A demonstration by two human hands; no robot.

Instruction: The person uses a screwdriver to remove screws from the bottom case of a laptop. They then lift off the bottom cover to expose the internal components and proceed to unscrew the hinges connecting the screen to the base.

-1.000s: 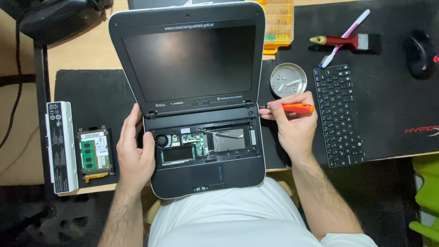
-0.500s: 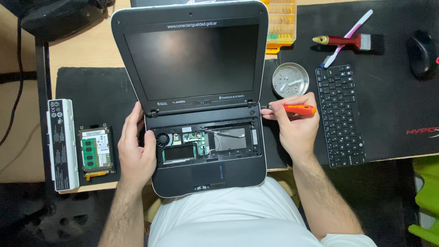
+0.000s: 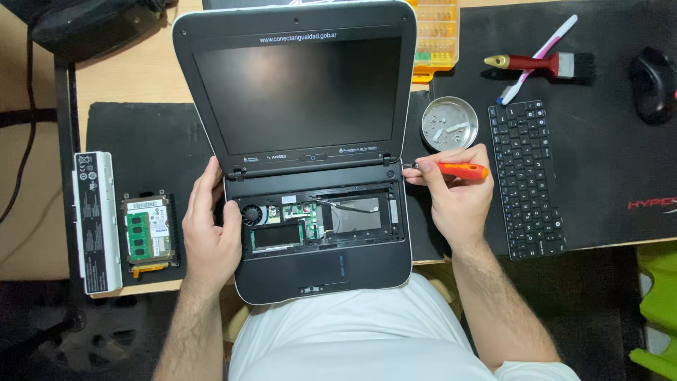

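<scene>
A small dark laptop [image 3: 303, 92] stands open before me, its keyboard taken out so the fan and circuit boards show in the bay [image 3: 317, 219]. My left hand [image 3: 211, 229] grips the left edge of the base, thumb by the fan. My right hand [image 3: 455, 194] holds an orange-handled screwdriver [image 3: 455, 169], its tip pointing left at the right hinge corner.
The removed keyboard [image 3: 525, 180] lies right of my right hand on a black mat. A round metal dish [image 3: 449, 123] with small parts sits above it. A red brush [image 3: 539, 63], a white battery [image 3: 95, 222] and a drive with a memory stick [image 3: 148, 233] lie around.
The screwdriver tip and my right hand stay at the right hinge corner; the view has shifted slightly. My left hand keeps its hold.
</scene>
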